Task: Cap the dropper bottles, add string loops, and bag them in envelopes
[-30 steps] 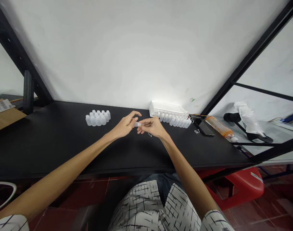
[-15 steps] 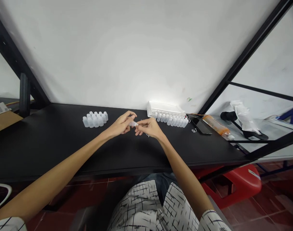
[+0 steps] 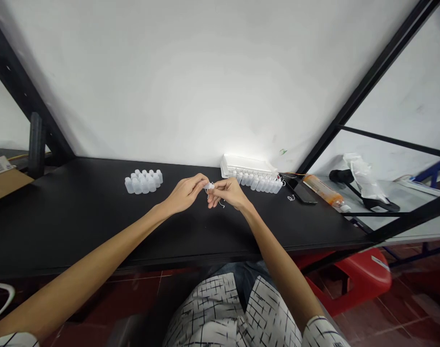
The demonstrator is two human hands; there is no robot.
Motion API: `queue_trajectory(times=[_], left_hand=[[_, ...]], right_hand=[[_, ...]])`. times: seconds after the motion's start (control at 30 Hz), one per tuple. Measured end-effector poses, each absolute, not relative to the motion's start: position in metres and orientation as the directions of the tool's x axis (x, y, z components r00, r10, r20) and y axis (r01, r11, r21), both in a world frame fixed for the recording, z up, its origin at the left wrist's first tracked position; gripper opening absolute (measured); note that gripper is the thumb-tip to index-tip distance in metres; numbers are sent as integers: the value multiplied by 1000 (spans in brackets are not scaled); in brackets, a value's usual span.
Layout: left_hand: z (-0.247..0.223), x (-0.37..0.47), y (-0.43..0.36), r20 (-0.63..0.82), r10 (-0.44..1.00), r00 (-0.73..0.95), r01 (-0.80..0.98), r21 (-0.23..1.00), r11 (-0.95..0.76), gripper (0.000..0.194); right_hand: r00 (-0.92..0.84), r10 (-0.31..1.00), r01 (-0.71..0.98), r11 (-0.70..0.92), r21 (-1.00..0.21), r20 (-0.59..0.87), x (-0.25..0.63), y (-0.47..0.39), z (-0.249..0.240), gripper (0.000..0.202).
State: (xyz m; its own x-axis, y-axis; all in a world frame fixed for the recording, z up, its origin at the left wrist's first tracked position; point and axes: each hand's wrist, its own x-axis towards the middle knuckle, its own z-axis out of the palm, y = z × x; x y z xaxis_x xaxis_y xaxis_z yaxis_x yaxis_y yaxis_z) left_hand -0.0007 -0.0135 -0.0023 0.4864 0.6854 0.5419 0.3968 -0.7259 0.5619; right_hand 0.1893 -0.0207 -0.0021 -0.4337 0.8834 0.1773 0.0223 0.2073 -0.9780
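My left hand [image 3: 187, 193] and my right hand [image 3: 227, 193] meet over the middle of the black table. Between their fingertips is a small white plastic bottle [image 3: 210, 185], mostly hidden, lying nearly level. My left thumb and fingers pinch its left end. The right fingers are closed on its other end. A thin white curl [image 3: 222, 205] shows just below the right hand; whether it hangs or lies on the table I cannot tell. Several small capped bottles [image 3: 143, 183] stand grouped left of my hands. More bottles [image 3: 261, 183], with narrow tips, stand in rows to the right.
Behind the right-hand bottles sits a white stack of trays or boxes [image 3: 247, 165]. A black phone [image 3: 304, 191], a white curled strip [image 3: 291, 198] and an orange-wrapped bottle [image 3: 324, 190] lie farther right. A cardboard box [image 3: 8, 183] is at far left. Black frame posts bound the table.
Both hands have shifted slightly right with the bottle. My left fingers have closed in towards its end, and less of the bottle shows.
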Motion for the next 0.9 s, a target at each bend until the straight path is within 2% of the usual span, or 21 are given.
queue_trajectory(times=[0.13, 0.4, 0.57, 0.7, 0.8, 0.9], left_hand=[[-2, -4, -10, 494, 711, 500, 413, 585, -698, 36], [-1, -8, -5, 351, 749, 562, 328, 736, -592, 35], [5, -11, 4, 341, 838, 427, 3, 926, -378, 29], [13, -22, 13, 358, 908, 219, -218, 925, -312, 27], [15, -30, 17, 340, 928, 151, -259, 920, -295, 25], [15, -33, 17, 294, 939, 177, -264, 934, -243, 23]], right_hand=[[-390, 895, 35, 250, -968, 217, 193, -18, -2, 33], [-266, 911, 102, 353, -930, 317, 194, -15, 1, 33], [-138, 924, 104, 371, -923, 356, 187, -9, 2, 38], [-106, 927, 216, 376, -901, 361, 176, 3, -2, 36], [-204, 914, 461, 407, -789, 352, 162, 13, -7, 22], [-315, 877, 705, 472, -529, 363, 146, 17, -9, 13]])
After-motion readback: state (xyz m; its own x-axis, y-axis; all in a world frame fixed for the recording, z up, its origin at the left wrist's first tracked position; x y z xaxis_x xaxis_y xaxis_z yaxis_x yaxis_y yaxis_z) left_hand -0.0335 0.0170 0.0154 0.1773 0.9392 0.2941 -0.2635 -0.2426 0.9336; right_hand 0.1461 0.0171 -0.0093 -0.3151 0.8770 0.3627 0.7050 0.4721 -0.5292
